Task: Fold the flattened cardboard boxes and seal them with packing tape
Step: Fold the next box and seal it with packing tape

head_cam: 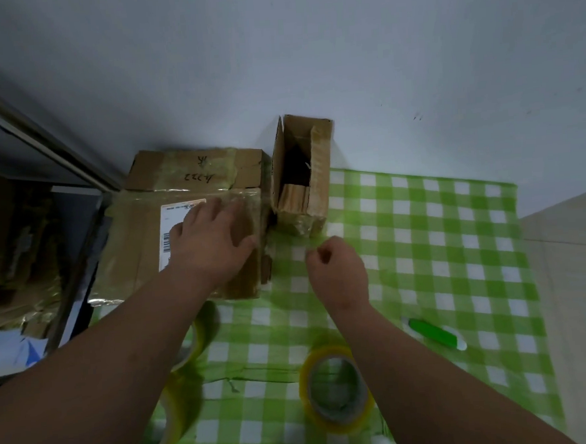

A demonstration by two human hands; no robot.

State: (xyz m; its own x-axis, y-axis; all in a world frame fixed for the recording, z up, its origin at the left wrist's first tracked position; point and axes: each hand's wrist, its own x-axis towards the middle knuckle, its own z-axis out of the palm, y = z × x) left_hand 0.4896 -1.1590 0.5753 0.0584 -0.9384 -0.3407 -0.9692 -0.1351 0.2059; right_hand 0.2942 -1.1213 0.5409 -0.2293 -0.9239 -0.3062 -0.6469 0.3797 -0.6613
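A taped cardboard box [132,245] with a white shipping label lies at the table's left. My left hand [214,240] presses flat on its top, fingers spread toward its right edge. Just right of the box, my right hand [335,270] has thumb and fingers curled together, pinching what looks like a strip of clear tape that runs from the box's right side; the strip is hard to make out. Behind, a second closed box [195,169] bears handwriting. A narrow box [302,173] stands upright with its top open. A yellowish tape roll [336,387] lies flat near my right forearm.
Two more tape rolls [189,345] [161,439] lie partly under my left forearm. A green cutter [435,333] rests on the green checked tablecloth [440,247] at right. A white wall stands behind; flattened cardboard [8,246] is stacked off the table's left edge.
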